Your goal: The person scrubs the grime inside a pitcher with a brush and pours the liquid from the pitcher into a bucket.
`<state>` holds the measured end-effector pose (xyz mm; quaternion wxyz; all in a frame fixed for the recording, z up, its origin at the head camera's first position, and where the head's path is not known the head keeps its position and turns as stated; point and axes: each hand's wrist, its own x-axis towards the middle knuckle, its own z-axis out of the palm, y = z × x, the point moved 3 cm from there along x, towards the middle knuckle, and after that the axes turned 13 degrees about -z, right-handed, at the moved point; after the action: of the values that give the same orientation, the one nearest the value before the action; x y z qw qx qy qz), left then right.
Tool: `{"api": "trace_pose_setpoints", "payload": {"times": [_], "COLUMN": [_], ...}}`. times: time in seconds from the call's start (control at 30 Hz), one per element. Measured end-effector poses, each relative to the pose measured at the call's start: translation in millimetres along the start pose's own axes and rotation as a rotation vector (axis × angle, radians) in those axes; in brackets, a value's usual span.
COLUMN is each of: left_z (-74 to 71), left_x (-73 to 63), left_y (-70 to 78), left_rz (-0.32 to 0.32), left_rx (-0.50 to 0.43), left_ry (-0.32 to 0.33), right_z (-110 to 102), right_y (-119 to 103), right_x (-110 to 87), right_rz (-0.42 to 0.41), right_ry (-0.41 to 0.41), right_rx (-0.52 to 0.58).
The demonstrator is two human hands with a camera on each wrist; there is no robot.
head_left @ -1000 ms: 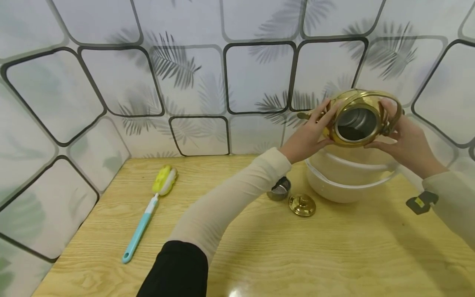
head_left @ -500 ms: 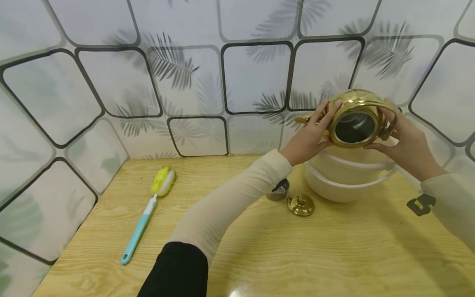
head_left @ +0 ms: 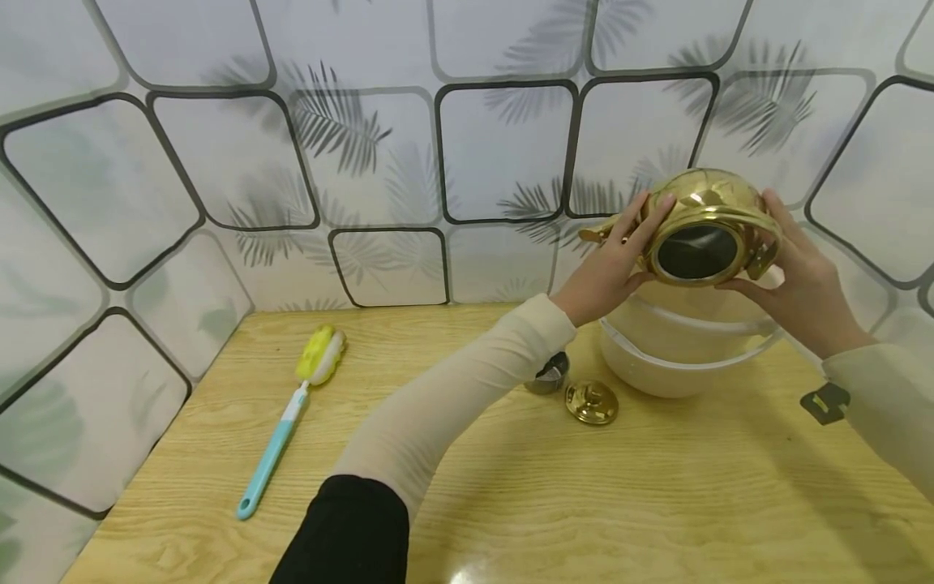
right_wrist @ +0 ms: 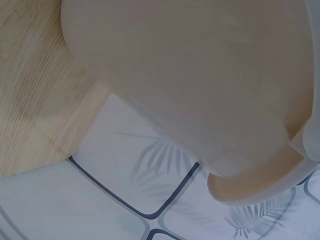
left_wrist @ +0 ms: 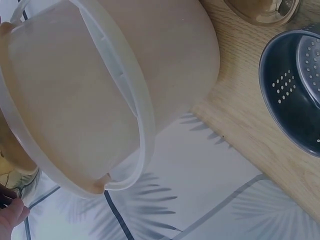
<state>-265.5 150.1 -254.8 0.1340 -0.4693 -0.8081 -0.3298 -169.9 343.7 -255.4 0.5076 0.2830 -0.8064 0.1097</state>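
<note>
Both hands hold a gold teapot up over a whitish bucket in the head view. The pot is tilted, its round lidless mouth facing the camera and partly downward, its handle lying across the front. My left hand grips the left side by the spout. On the opposite side, the right hand grips the body, thumb under the mouth's rim. In the left wrist view fingertips show at the edge. The right wrist view shows the bucket but no hand.
A gold lid and a metal strainer cup with small holes stand on the wooden table left of the bucket. A yellow-and-white sponge brush with a blue handle lies farther left. Patterned walls close the back and sides.
The teapot has tipped further, its mouth turning more downward and more of its outer body showing on top. Both hands keep hold of it. Lid, strainer cup and brush stay put.
</note>
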Motion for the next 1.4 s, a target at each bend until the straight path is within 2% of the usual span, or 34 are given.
{"api": "trace_pose_setpoints", "payload": {"times": [0.17, 0.33, 0.6, 0.83, 1.13, 1.4], "left_z": [-1.4, -3.9, -6.9, -5.9, -3.5, -1.6], "left_x": [0.5, 0.9, 4.2, 6.0, 6.3, 5.1], "left_y": [0.8, 4.0, 11.8, 14.0, 11.9, 7.9], "left_rz": [0.003, 0.014, 0.112, 0.106, 0.110, 0.129], "left_rx": [0.010, 0.037, 0.135, 0.258, 0.268, 0.269], "left_ry": [-0.003, -0.001, 0.077, 0.094, 0.110, 0.132], "right_z": [0, -1, -3, -5, -4, -5], "right_y": [1, 7, 7, 9, 5, 8], "right_x": [-0.6, -2.6, -0.6, -3.7, -5.4, -7.7], "right_rz": [-0.032, -0.026, -0.060, -0.087, -0.162, -0.147], "right_ry": [0.026, 0.042, 0.096, 0.096, 0.127, 0.018], "right_rx": [-0.013, -0.003, -0.010, -0.047, -0.087, -0.072]}}
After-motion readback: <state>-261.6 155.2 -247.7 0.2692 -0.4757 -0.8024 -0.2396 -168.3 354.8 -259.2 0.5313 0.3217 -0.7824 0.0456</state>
